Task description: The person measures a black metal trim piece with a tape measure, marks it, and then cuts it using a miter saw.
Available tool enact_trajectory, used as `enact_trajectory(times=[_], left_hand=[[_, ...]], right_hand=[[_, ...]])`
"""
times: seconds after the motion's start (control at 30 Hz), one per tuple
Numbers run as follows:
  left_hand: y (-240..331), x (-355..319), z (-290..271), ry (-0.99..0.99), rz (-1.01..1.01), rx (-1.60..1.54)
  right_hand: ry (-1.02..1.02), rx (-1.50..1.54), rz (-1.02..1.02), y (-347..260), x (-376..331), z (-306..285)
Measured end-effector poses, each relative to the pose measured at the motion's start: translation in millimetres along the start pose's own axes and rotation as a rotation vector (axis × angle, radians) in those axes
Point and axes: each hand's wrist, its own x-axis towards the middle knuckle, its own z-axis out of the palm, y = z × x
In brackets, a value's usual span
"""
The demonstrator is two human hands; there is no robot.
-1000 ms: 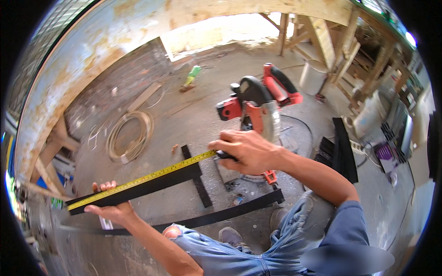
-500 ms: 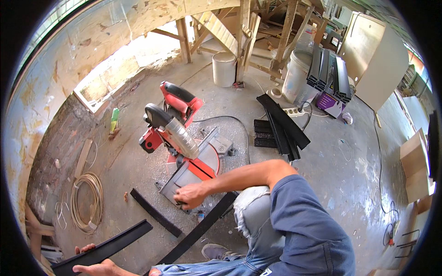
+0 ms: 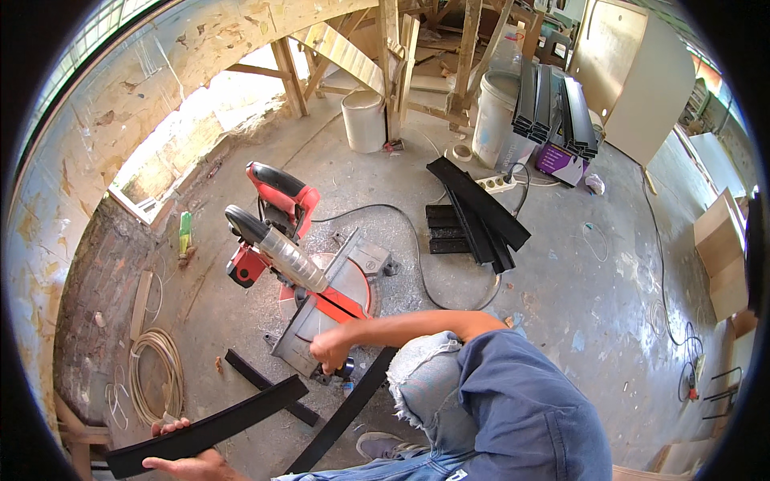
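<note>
My left hand [image 3: 192, 463], at the lower left, grips a long black channel-shaped profile [image 3: 216, 425], with the thumb on the near side and the fingers showing past the far edge. The profile is raised, and its far end slants up to the right. My right hand [image 3: 329, 350] is closed at the front edge of the red and grey miter saw [image 3: 309, 276], beside a black knob [image 3: 346, 368]. What its fingers hold, if anything, is hidden. The saw head is up. Two more black profiles lie below it, a short strip [image 3: 247, 373] and a longer one [image 3: 345, 421].
Black offcuts [image 3: 480, 212] lie right of the saw near a power strip [image 3: 497, 183]. The saw's cord [image 3: 413, 232] curves across the dusty floor. A coiled hose [image 3: 148, 377] lies left. Behind stand white buckets [image 3: 363, 124] and stacked profiles [image 3: 553, 108] on a purple box [image 3: 561, 164].
My left hand has brought the profile up and to the right, toward the saw. The right hand has shifted slightly at the saw's front edge. The whole view has moved a little.
</note>
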Motion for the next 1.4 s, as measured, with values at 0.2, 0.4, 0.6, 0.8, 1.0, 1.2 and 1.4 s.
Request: enact_trajectory(times=[0.2,0.4,0.6,0.8,1.0,1.2,1.4], left_hand=[[-28.0,-29.7,28.5,-0.168,-0.062,-0.054],[-92.6,-114.9,63.0,-0.351,-0.276,-0.242],[-124.3,-191.2,75.1,-0.284,-0.652,-0.003],[-118.5,-196.0,44.4,-0.555,-0.762,0.435],[-84.9,-137.5,32.5,-0.553,-0.841,0.368],[-31.8,-92.6,33.9,-0.632,-0.513,0.432],[-9.8,-66.3,1.6,-0.475,-0.423,0.594]], right_hand=[[0.230,0.297,-0.136,-47.0,-99.9,-103.4],[0.904,-0.028,-0.468,-67.2,-112.0,-69.7],[0.647,0.262,-0.086,-22.3,-164.3,-3.6],[0.828,0.335,0.491,17.1,-327.5,67.0],[1.187,0.055,1.140,88.3,-414.3,105.5],[1.259,-0.062,1.329,242.5,-425.2,78.8],[1.071,-0.161,1.465,323.9,-414.2,51.5]])
